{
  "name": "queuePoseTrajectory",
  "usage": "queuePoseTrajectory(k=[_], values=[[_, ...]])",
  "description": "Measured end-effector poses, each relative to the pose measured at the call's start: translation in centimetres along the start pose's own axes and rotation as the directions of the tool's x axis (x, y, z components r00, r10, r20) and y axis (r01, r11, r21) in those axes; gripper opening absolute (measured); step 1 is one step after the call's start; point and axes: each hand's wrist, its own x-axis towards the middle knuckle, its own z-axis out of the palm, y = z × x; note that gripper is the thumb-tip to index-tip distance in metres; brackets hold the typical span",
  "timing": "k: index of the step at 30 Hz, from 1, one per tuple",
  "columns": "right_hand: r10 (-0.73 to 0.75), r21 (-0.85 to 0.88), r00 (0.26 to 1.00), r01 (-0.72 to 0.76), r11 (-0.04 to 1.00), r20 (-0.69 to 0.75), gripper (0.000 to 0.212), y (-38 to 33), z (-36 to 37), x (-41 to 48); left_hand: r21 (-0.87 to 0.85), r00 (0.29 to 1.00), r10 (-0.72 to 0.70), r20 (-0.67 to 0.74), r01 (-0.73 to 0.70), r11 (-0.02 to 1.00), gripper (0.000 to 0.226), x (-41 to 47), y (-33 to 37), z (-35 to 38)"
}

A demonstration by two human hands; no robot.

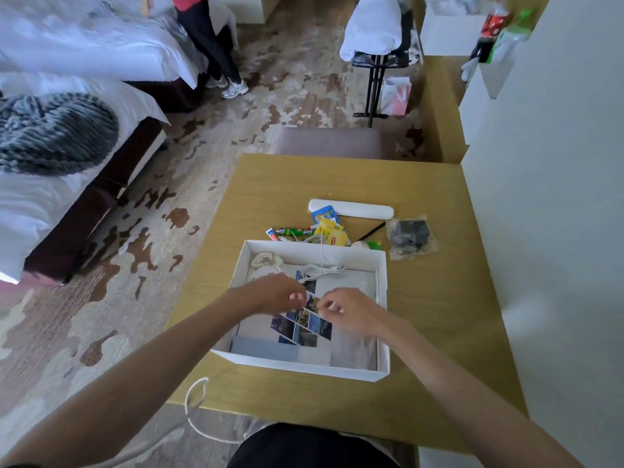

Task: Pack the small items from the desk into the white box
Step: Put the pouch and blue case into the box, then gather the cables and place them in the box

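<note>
1. Head view, the box: the white box (382, 298) sat open on the yellow-wood desk (445, 315), near the desk's front edge. It was a shallow rectangular carton with plain white walls and no lid on it.
2. Head view, its contents: grey and white sheets lined the bottom. A cream drawstring pouch (265, 263) lay in the far-left corner, and a coiled white cable (320, 270) lay along the far wall, with one strand trailing out over the rim.
3. Head view, the hands: both were over the middle of the box. The left hand (275, 293) had its fingers curled, with the tips pinching the upper edge of a photo card (304, 327). The right hand (351, 314) had its fingers curled too, pinching the same edge just beside the left.
4. Head view, the card: it was printed with slanted panels of blue and dark pictures split by white stripes, and its lower part lay over the sheets inside the box.
5. Head view, items outside the box: just beyond the far wall lay yellow tea bags (332, 233), a green candy stick (293, 231) and a blue packet (325, 214). A long white case (354, 210) lay behind them. A black object in a clear bag (410, 236) sat to the right, apart from the box.
</note>
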Motion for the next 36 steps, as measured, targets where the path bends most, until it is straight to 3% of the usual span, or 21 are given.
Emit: queuePoseTrajectory(k=[5,9,12,16,20,26,28,32,34,36], values=[[-0.030,0.061,0.928,0.056,0.997,-0.370,0.016,0.1,-5.9,0.2,-0.049,0.925,0.127,-0.358,-0.155,0.987,0.019,5.0,1.0,-5.1],[0.070,0.105,0.870,-0.021,0.994,-0.489,0.019,1.8,-9.0,1.4,-0.081,0.895,0.118,-0.429,-0.168,0.982,0.019,9.9,1.8,-7.5],[0.175,0.158,0.845,-0.109,0.981,-0.506,0.019,3.9,-10.3,3.3,-0.131,0.914,0.080,-0.398,-0.144,0.981,0.018,14.0,1.6,-8.5],[0.310,0.166,0.855,-0.263,0.950,-0.417,0.020,6.8,-10.8,6.4,-0.201,0.979,0.010,-0.205,-0.052,0.978,0.023,18.6,-0.4,-9.0],[0.300,0.129,0.910,-0.274,0.953,-0.286,0.018,7.9,-10.7,9.8,-0.004,0.999,0.017,0.038,-0.017,1.000,0.022,20.3,-3.2,-9.1],[0.279,0.057,0.953,-0.274,0.960,-0.118,0.025,7.6,-9.8,15.3,0.233,0.983,-0.044,0.178,0.002,0.972,0.049,18.9,-7.3,-7.7],[0.247,0.037,0.964,-0.245,0.969,-0.097,0.022,7.0,-9.2,16.4,0.253,0.988,-0.017,0.153,-0.022,0.967,0.049,18.3,-8.0,-7.0],[0.197,0.000,0.980,-0.197,0.980,0.035,0.014,5.7,-8.5,17.6,0.061,1.000,-0.014,0.013,0.013,0.998,0.034,17.5,-9.2,-7.1],[0.160,-0.081,0.977,-0.150,0.985,0.139,0.016,4.6,-8.4,18.2,-0.222,0.993,-0.091,-0.073,0.073,0.972,0.026,16.7,-10.3,-7.3],[0.130,-0.201,0.968,-0.086,0.976,0.214,0.021,3.1,-8.1,19.1,-0.508,0.973,-0.176,-0.146,0.079,0.858,0.014,15.8,-11.1,-7.3]])
